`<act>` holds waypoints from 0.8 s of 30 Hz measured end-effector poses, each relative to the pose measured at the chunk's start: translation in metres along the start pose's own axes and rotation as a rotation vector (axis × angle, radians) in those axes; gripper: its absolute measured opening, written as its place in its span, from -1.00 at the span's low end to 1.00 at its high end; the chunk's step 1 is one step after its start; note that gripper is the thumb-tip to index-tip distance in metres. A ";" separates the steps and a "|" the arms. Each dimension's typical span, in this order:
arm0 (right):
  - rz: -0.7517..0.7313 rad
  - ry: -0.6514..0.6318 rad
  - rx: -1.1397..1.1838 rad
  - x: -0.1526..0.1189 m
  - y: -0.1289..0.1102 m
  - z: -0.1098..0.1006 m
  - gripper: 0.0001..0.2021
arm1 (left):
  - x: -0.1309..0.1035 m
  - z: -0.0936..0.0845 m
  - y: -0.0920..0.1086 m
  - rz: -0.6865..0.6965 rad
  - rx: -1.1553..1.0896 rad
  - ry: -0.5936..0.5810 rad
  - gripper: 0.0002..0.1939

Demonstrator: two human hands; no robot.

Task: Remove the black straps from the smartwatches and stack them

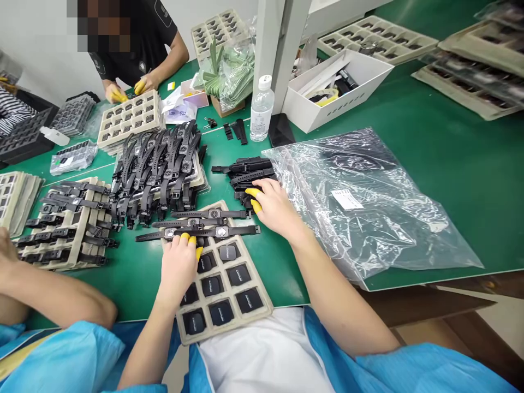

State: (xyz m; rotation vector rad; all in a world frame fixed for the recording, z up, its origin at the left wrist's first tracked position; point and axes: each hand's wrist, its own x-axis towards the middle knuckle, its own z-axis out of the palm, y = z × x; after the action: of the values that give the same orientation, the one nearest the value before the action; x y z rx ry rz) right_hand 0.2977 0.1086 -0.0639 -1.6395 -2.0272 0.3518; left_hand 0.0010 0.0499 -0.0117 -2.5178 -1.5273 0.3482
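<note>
My left hand (178, 267), with yellow finger cots, is closed over the far end of a beige tray (257, 278). Its curled fingertips hide what they grip there. Square black watch bodies (221, 312) sit in the tray's compartments. Across the far end lie several strapped watches (221, 232), backs up, just beyond those fingers. My right hand (276, 206), also with yellow cots, reaches the pile of black watch straps (250, 169). Its thumb and forefinger close on a strap at the pile's near edge.
Strapped watches (158, 164) are heaped on trays to the left, beside another loaded tray stack (76, 234). A clear plastic bag (385, 213) covers the right side. Behind stand a bottle (262, 112), a white box (331, 95) and a post. People work opposite (151, 49) and at left (53, 289).
</note>
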 end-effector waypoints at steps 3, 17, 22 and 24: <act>-0.013 -0.020 -0.032 -0.001 0.000 0.003 -0.60 | 0.002 0.000 -0.002 0.026 -0.028 0.013 -0.80; 0.023 0.123 -0.053 -0.001 -0.003 0.003 -0.87 | 0.001 -0.011 -0.017 0.073 -0.117 0.040 -0.87; 0.062 0.441 0.337 0.000 -0.016 -0.006 -0.85 | 0.012 -0.043 -0.024 -0.011 -0.474 0.130 -0.90; 0.119 0.526 0.630 -0.001 -0.024 -0.012 -0.86 | 0.023 -0.043 -0.018 -0.068 -0.691 0.135 -0.85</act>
State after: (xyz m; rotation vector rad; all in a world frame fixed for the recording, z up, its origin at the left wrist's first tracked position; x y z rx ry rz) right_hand 0.2837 0.1004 -0.0420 -1.2770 -1.2601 0.4805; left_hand 0.0087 0.0777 0.0322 -2.8680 -1.9133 -0.4330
